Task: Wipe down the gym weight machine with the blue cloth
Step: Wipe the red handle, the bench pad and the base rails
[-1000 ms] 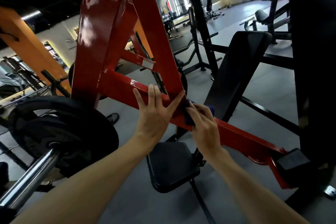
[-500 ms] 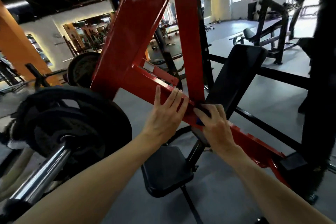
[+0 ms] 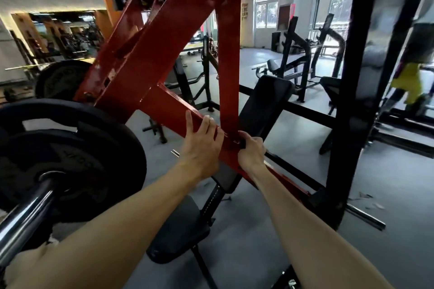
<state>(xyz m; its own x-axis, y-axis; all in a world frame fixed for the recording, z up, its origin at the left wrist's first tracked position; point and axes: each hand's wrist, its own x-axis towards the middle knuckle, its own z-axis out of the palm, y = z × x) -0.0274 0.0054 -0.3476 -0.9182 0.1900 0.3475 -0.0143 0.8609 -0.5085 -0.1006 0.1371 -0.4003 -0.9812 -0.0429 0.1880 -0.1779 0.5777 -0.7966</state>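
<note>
The weight machine has a red steel frame (image 3: pixel 164 58) of crossing beams. My left hand (image 3: pixel 202 145) rests on the slanted lower red beam (image 3: pixel 169 108), fingers straight against it. My right hand (image 3: pixel 250 151) grips the blue cloth (image 3: pixel 242 144) with curled fingers and presses it at the joint where the upright red beam (image 3: pixel 229 77) meets the slanted one. Only a small dark corner of the cloth shows between thumb and fingers.
A black weight plate (image 3: pixel 70 155) on a chrome bar (image 3: pixel 25 216) sits at the left. The black seat pad (image 3: pixel 180 230) and back pad (image 3: pixel 263 103) lie below and behind my hands. A black rack post (image 3: pixel 347 101) stands at the right. Other machines stand further back.
My view has swung right and closer. My right hand has curled tighter round the cloth at the beam joint, while my left hand stays on the slanted beam.
</note>
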